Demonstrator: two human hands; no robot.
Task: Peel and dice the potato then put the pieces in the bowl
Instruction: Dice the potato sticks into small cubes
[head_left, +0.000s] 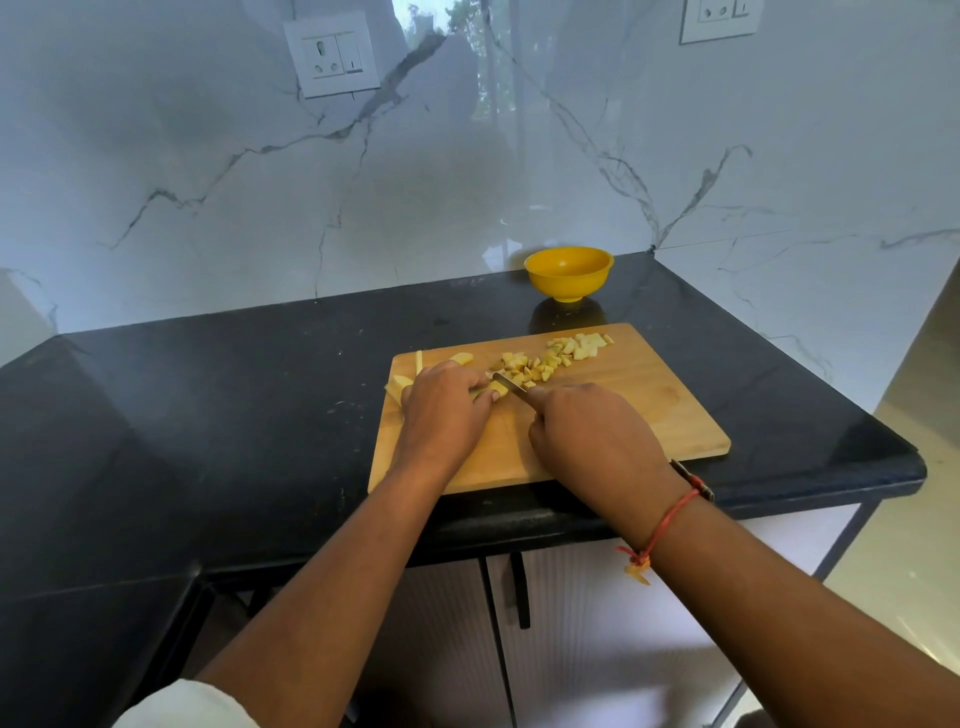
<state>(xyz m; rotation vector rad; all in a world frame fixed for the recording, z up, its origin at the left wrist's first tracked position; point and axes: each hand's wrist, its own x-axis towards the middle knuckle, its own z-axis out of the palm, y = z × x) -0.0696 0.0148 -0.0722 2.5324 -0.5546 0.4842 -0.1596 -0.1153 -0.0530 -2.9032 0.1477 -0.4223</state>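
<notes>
Two risks stand out to me from here. First, my left hand has its fingertips curled down on the potato piece, and the knife blade sits right against them. A slip on so small a chunk could bring the edge onto a finger. Second, the diced pieces lie loose across the wooden cutting board, some close to the blade, so a careless sweep could scatter them onto the black counter. My right hand is wrapped round the knife handle and hides it; only the narrow blade shows, angled toward the left hand.

As far as I can judge, the potato is pale yellow and peeled, though a few cubes show darker edges I cannot identify. Besides the held piece, larger uncut slices lie at the board's left edge, partly hidden by that hand. A paler heap sits near the far edge. The yellow bowl stands on the counter just beyond the board. I see nothing in it, though its bottom is hidden.
</notes>
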